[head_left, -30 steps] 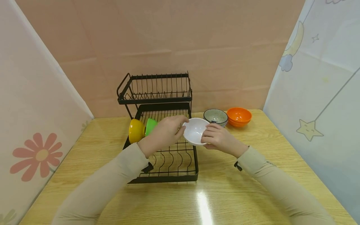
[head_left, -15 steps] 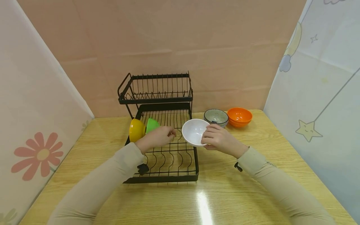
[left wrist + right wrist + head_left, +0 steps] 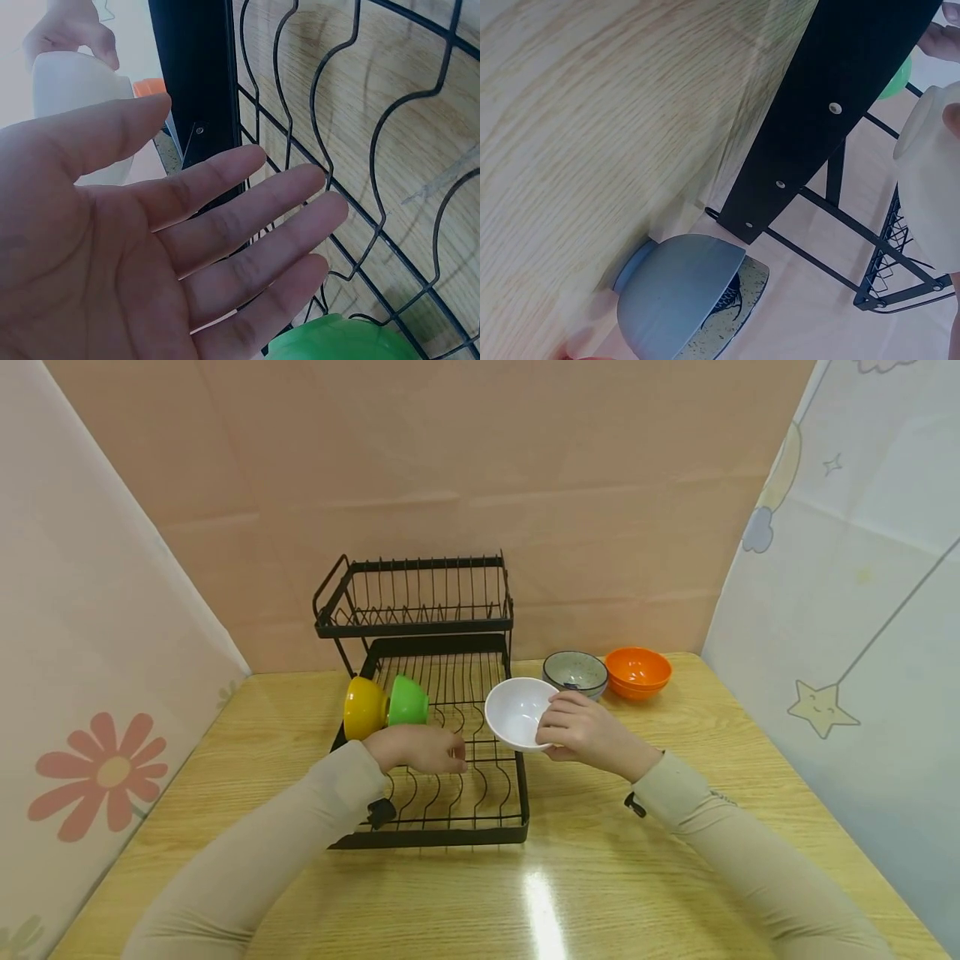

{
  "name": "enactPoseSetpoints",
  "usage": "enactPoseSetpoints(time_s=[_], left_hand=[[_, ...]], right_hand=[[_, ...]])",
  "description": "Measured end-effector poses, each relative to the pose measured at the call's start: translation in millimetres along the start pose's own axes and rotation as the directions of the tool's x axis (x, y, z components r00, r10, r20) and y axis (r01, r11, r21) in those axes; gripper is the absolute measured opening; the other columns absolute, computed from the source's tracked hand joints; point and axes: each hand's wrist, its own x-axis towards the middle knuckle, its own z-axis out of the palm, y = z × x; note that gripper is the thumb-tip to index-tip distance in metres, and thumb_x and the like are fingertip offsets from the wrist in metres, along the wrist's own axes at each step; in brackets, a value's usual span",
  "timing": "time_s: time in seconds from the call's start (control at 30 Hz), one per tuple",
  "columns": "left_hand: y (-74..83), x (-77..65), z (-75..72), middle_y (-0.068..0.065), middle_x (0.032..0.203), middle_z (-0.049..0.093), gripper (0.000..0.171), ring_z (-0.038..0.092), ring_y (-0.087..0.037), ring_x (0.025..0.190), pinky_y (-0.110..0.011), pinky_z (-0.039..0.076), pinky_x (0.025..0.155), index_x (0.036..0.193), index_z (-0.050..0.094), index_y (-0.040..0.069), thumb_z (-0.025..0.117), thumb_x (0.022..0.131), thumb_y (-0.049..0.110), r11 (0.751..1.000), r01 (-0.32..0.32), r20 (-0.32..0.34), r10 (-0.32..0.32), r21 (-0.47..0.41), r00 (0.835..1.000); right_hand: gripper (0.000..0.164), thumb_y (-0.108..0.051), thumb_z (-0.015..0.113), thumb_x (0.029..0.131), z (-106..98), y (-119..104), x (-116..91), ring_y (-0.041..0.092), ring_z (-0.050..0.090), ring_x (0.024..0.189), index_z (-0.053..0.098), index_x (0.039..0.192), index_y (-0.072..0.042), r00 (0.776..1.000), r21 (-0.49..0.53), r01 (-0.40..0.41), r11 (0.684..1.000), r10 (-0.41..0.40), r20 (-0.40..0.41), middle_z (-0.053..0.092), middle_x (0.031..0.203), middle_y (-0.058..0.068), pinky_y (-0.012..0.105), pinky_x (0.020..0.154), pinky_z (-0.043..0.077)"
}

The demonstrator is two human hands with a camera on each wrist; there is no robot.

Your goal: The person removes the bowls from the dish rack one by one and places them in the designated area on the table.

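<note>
My right hand (image 3: 581,727) grips a white bowl (image 3: 517,714) by its right rim, over the right side of the black dish rack (image 3: 450,837). The bowl's mouth tilts up toward me. Over the lower tier, my left hand (image 3: 423,748) holds nothing; in the left wrist view its fingers (image 3: 247,232) are spread and nearly straight. Beside that hand, a green bowl (image 3: 408,700) stands on edge in the rack, with a yellow bowl (image 3: 363,710) on edge to its left.
Behind my right hand sit a speckled grey bowl (image 3: 574,670) with a bluish outside and, to its right, orange bowls (image 3: 637,670), seemingly stacked. The rack's upper tier (image 3: 412,628) rises at the back. A patterned wall panel (image 3: 885,635) borders the wooden table (image 3: 637,877) on the right.
My left hand has let go of the white bowl's rim and moved left and down over the rack. The right hand keeps holding the bowl almost in place.
</note>
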Motion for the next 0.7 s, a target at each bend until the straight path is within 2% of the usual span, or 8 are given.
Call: enactPoseSetpoints(time_s=[0.7], left_hand=[[-0.6,0.1,0.7,-0.005,0.119,0.065,0.032,0.06,-0.02,0.106,-0.04,0.049,0.093,0.119,0.062,0.013,0.051,0.1,0.036,1.0,0.029,-0.002,-0.029,-0.011,1.0]], right_hand=[[0.027,-0.016,0.083,0.064,-4.3,1.8,-1.8,0.019,0.063,0.087,0.064,0.083,-0.017,1.0,-0.001,-0.015,1.0,0.015,0.01,0.069,0.085,-0.004,0.041,0.092,0.049]])
